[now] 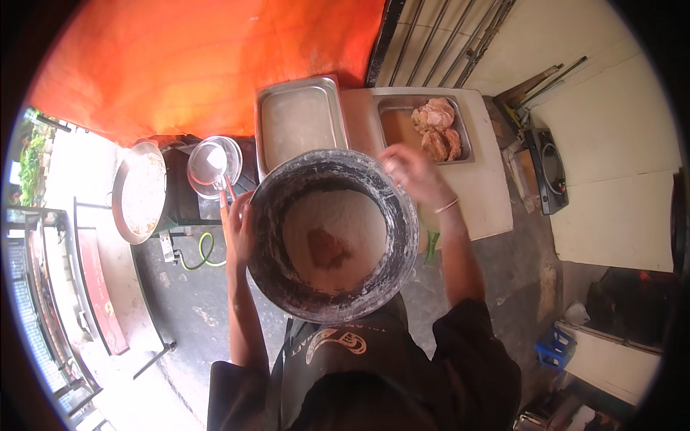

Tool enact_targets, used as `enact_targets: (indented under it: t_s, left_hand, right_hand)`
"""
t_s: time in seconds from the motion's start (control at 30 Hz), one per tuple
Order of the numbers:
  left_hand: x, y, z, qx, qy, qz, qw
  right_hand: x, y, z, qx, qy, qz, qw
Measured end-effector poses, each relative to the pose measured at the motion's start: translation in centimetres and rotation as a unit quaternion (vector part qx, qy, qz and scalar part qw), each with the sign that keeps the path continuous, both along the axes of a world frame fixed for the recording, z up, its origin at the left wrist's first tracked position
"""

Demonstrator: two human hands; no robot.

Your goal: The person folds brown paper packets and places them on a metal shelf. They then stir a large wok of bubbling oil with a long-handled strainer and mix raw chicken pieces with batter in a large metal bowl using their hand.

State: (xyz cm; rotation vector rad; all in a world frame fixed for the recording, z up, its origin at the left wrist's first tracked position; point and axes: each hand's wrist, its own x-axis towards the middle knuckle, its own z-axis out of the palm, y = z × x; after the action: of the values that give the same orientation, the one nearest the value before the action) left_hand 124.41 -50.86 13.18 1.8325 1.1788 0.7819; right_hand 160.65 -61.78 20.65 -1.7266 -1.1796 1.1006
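A large black basin [401, 237], smeared with pale powder, is in front of my body. Inside it is a bed of pale powder that looks like flour [356, 215], with a reddish-brown piece or patch [328, 248] in the middle. My left hand [241, 229] grips the basin's left side at the rim. Blurred by motion, my right hand [412, 175] is over the upper right rim; its finger positions are unclear. Just beyond it, a stainless steel tray [396, 132] holds several coated pieces of meat [435, 121] at its right end.
Behind the basin stands a steel pan [299, 121]. Left of it are mesh strainers [210, 161] with orange handles and a wide round pan [139, 194]. A white tabletop [480, 199] extends right. A gas stove [547, 169] and blue crate [555, 347] are farther right.
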Motion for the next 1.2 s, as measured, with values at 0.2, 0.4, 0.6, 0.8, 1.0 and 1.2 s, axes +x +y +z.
enact_targets:
  t_s: [0.2,0.4,0.6,0.8,1.0,1.2]
  left_hand:
    - [1.0,-0.5,1.7,-0.073,-0.036,0.007,0.997]
    - [0.1,-0.7,1.2,-0.132,-0.058,0.032,0.989]
    - [0.8,-0.6,1.4,-0.112,-0.061,0.032,0.991]
    - [0.8,-1.0,1.4,-0.105,-0.046,0.047,0.992]
    - [0.9,-0.7,1.5,-0.121,-0.055,0.035,0.991]
    - [1.0,-0.7,2.1,-0.121,-0.055,0.029,0.991]
  right_hand:
    - [21.6,3.8,-17.9,-0.138,-0.293,-0.128,0.937]
    - [19.5,7.6,-24.5,-0.339,-0.417,-0.227,0.812]
    - [19.3,6.9,-21.9,-0.348,-0.474,-0.18,0.789]
    - [23.8,2.9,-22.3,-0.191,-0.369,-0.105,0.903]
    - [26.3,-0.4,-22.0,-0.139,-0.246,-0.186,0.941]
    - [25.1,-2.3,-20.7,-0.062,0.021,-0.333,0.941]
